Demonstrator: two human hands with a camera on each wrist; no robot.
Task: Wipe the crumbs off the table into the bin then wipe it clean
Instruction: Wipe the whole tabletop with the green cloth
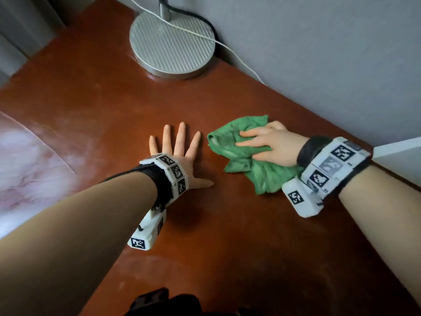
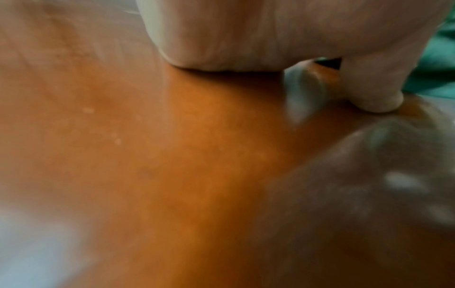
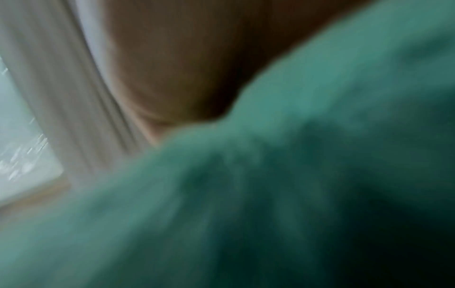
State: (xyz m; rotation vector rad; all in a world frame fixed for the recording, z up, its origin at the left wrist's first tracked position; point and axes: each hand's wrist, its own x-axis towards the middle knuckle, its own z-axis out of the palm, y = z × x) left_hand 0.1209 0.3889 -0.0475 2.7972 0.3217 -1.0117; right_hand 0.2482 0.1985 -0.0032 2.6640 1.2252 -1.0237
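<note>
In the middle of the head view, the left hand (image 1: 180, 153) lay flat on the reddish-brown table (image 1: 102, 106), fingers spread and holding nothing. Just to its right, the right hand (image 1: 271, 144) pressed the crumpled green cloth (image 1: 259, 176) onto the tabletop with fingers extended. Both wristbands (image 1: 175, 169) bore black-and-white square code markers; the small print beside them was unreadable. A ribbed metal lamp base (image 1: 172, 44) stood at upper centre.

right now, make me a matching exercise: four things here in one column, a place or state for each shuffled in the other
1 left hand
2 right hand
3 green cloth
4 lamp base

A ribbed, at the far end
B flat on the table, fingers spread
C crumpled under a hand
D pressing on the cloth

Pairs: 1-B, 2-D, 3-C, 4-A
</note>
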